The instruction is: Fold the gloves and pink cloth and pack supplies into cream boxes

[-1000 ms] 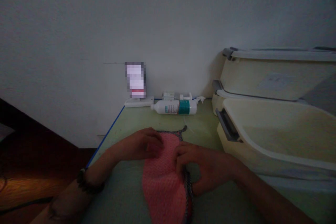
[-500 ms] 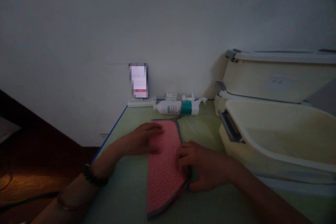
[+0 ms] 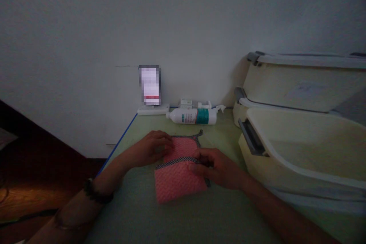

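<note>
A pink textured cleaning cloth with a dark checked border lies on the green tabletop, its near part folded up over the far part. The folded edge crosses it about halfway, and a loop stands out at its far right corner. My right hand pinches the folded-over flap near its right edge between thumb and fingers. My left hand rests at the cloth's upper left side, fingers slightly bent and apart, touching the far layer.
Behind the cloth, a white bottle with a green label lies on its side. A phone stands on a white stand by the wall. Large cream storage bins with grey handles fill the right side. The table's blue-trimmed edge runs along the left.
The cloth's near end has been folded away from me over the far part, making it shorter. My right hand has moved slightly up with the flap; my left hand has barely shifted.
</note>
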{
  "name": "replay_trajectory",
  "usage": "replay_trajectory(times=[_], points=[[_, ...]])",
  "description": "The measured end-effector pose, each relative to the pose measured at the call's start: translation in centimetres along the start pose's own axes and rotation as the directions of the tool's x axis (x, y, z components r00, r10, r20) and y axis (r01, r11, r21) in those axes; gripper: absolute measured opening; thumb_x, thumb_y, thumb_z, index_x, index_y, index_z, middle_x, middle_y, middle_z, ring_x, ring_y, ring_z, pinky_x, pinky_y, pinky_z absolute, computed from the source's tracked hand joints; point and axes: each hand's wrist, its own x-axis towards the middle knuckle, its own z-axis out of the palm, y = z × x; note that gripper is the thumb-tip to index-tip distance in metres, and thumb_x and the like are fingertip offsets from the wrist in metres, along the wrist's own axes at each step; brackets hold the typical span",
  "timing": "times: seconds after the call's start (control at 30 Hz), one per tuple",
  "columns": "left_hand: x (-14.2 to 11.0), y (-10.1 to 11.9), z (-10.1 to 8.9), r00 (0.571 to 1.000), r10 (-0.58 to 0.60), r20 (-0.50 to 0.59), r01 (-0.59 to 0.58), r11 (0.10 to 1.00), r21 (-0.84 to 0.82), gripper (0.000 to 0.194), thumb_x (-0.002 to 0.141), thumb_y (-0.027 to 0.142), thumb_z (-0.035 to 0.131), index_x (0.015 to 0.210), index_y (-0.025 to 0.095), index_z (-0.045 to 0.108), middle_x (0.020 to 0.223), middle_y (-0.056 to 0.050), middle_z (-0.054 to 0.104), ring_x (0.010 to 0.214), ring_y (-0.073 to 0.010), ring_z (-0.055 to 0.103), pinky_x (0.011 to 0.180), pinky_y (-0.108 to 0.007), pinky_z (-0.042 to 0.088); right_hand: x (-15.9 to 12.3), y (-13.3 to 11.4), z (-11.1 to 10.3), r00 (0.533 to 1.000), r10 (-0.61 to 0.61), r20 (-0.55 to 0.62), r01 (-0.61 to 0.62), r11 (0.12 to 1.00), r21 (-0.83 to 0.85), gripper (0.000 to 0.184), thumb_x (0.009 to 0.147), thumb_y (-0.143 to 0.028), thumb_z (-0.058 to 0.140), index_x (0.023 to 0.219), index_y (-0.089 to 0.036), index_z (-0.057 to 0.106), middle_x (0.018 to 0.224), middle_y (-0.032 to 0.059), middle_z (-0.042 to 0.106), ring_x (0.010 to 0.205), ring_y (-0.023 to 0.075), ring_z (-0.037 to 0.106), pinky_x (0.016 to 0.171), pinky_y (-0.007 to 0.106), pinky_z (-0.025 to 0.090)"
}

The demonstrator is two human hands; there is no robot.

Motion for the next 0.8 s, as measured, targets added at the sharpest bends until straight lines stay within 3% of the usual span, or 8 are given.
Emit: replay_trajectory(times=[0.1, 0.2, 0.3, 0.4, 0.47, 0.6, 0.8], points=[[-0.1, 0.2, 0.1, 0.994, 0.029, 0.108, -0.029, 1.000, -0.010, 0.019, 0.082, 0.026, 0.051, 0.095, 0.023, 0.064, 0.106, -0.006, 0.058, 0.100, -0.0189, 0.052, 0.090, -0.034, 0.039, -0.2, -0.4, -0.5, 0.998, -0.004, 0.056, 0.003, 1.000, 0.016, 0.025, 0.077, -0.040, 0.056, 0.072, -0.015, 0.052, 0.058, -0.0062, 0.044, 0.051, 0.0056, 0.040, 0.045, 0.018, 0.030], [-0.2, 0.4, 0.0, 0.986, 0.016, 0.169, 0.002, 0.995, -0.103, 0.021, 0.079, 0.024, 0.055, 0.098, 0.023, 0.063, 0.107, -0.006, 0.058, 0.100, -0.0185, 0.053, 0.090, -0.033, 0.040, 0.1, -0.3, -0.6, 0.995, 0.031, -0.096, -0.035, 0.999, -0.041, 0.023, 0.080, -0.039, 0.053, 0.080, -0.016, 0.054, 0.061, -0.0042, 0.051, 0.052, 0.0071, 0.045, 0.045, 0.018, 0.032], [-0.1, -0.1, 0.1, 0.988, -0.065, 0.141, 0.091, 0.977, -0.190, 0.024, 0.086, 0.027, 0.043, 0.101, 0.021, 0.061, 0.102, -0.005, 0.062, 0.095, -0.0173, 0.056, 0.086, -0.032, 0.042, 0.7, 0.3, -0.2, 0.962, 0.083, -0.259, -0.114, 0.987, -0.109, 0.022, 0.083, -0.035, 0.049, 0.088, -0.015, 0.055, 0.064, -0.0006, 0.059, 0.054, 0.0099, 0.052, 0.046, 0.020, 0.034], [0.1, -0.9, 0.4, 0.976, -0.214, 0.044, 0.218, 0.938, -0.269, 0.035, 0.092, 0.033, 0.027, 0.101, 0.020, 0.059, 0.094, -0.004, 0.065, 0.088, -0.0154, 0.060, 0.083, -0.030, 0.043, 0.9, 0.9, 0.2, 0.920, 0.076, -0.385, -0.183, 0.951, -0.250, 0.022, 0.083, -0.034, 0.048, 0.092, -0.016, 0.057, 0.068, 0.0028, 0.064, 0.058, 0.0131, 0.057, 0.051, 0.023, 0.039], [0.2, -1.2, 0.7, 0.969, -0.245, 0.034, 0.245, 0.932, -0.265, 0.036, 0.091, 0.037, 0.029, 0.099, 0.019, 0.059, 0.090, -0.003, 0.066, 0.083, -0.0153, 0.061, 0.079, -0.029, 0.045, 0.9, 1.0, 0.3, 0.896, 0.040, -0.442, -0.222, 0.902, -0.370, 0.022, 0.082, -0.034, 0.049, 0.092, -0.017, 0.059, 0.074, 0.0044, 0.066, 0.061, 0.0145, 0.059, 0.055, 0.025, 0.041], [0.3, -0.9, 1.0, 0.976, -0.202, 0.081, 0.215, 0.954, -0.208, 0.026, 0.082, 0.036, 0.050, 0.099, 0.019, 0.059, 0.088, -0.002, 0.066, 0.078, -0.0152, 0.061, 0.071, -0.027, 0.046, 0.6, 0.8, 0.0, 0.911, 0.019, -0.413, -0.222, 0.865, -0.450, 0.022, 0.082, -0.031, 0.049, 0.094, -0.018, 0.062, 0.084, 0.0059, 0.068, 0.070, 0.0162, 0.061, 0.063, 0.028, 0.044], [0.5, -0.6, 1.3, 0.976, -0.215, -0.043, 0.213, 0.976, -0.043, 0.023, 0.080, 0.035, 0.051, 0.091, 0.017, 0.062, 0.082, -0.004, 0.061, 0.073, -0.0157, 0.057, 0.067, -0.028, 0.046, 0.7, 0.8, -0.5, 0.930, 0.037, -0.366, -0.205, 0.878, -0.432, 0.025, 0.083, -0.027, 0.046, 0.098, -0.017, 0.062, 0.085, 0.0066, 0.069, 0.073, 0.0166, 0.062, 0.065, 0.028, 0.045]])
